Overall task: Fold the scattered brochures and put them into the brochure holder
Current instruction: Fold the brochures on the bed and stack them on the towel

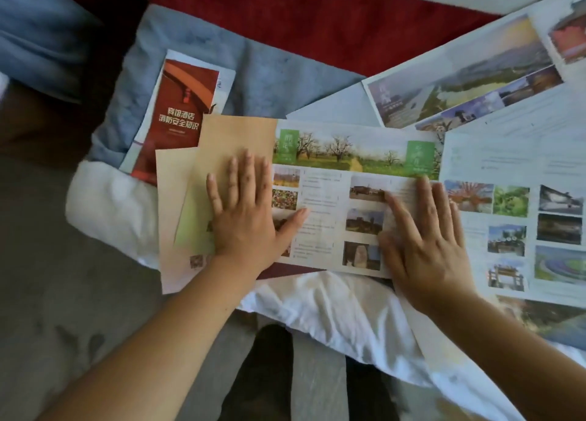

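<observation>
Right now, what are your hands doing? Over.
Left hand flat on tan panel, right hand flat on orchard brochure. Red brochure, unfolded sheets alongside. Holder not in view.

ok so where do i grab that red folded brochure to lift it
Pinch the red brochure by its far short end, coming from the far side: that end lies free and flat on the grey cloth, while its near right corner is tucked under the tan sheet.

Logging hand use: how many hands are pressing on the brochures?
2. The left hand lies flat on the tan flap at the left. The right hand lies flat over the orchard brochure's right edge. Neither is hidden.
</observation>
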